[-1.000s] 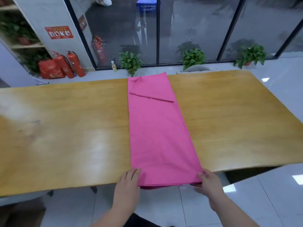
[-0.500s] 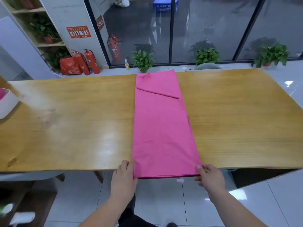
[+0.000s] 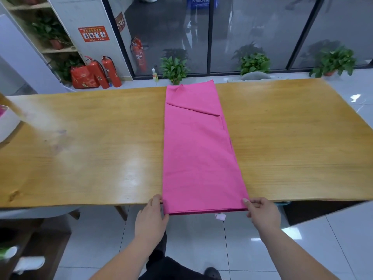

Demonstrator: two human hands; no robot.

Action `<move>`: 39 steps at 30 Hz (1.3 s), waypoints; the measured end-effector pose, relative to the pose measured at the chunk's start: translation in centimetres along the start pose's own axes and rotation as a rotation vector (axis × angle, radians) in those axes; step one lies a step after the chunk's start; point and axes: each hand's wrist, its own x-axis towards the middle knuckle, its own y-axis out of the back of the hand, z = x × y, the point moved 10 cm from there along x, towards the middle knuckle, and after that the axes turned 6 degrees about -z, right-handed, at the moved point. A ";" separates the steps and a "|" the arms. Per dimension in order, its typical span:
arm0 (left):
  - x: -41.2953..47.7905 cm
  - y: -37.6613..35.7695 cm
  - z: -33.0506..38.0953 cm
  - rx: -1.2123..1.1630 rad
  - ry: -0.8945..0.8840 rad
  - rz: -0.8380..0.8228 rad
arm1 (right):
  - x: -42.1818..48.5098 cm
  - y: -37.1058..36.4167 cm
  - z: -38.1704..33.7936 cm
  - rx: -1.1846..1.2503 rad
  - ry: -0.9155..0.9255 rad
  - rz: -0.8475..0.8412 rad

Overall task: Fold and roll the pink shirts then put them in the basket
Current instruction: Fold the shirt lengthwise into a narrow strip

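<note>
pink shirt (image 3: 197, 148) flat on table (image 3: 90, 148) | grip: left hand (image 3: 151, 216), right hand (image 3: 263, 213) pinch near corners

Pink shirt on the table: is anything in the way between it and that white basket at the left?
Nothing visible. The pink shirt lies folded, with the left hand and right hand holding its near corners. Only bare table runs from it to the basket, which is partly out of view.

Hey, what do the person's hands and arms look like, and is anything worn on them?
Both forearms are bare, with no sleeves in view. The left hand and right hand wear no gloves, and no watch, ring or bracelet shows.
</note>
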 end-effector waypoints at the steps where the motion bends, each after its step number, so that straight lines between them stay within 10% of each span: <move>1: -0.2 0.1 -0.1 -0.045 0.021 -0.006 | 0.0 0.2 0.1 -0.016 0.003 0.013; 16: -0.7 -4.4 -2.7 -1.198 0.427 -0.220 | 0.4 -1.9 3.2 0.603 -0.143 -0.169; 27: -1.4 -4.0 -4.5 -1.231 0.485 -0.139 | 0.0 -2.0 1.8 0.702 -0.143 -0.320; 39: 4.6 3.3 0.1 -1.195 0.260 -0.334 | 1.9 -0.8 -6.7 0.289 -0.056 -0.475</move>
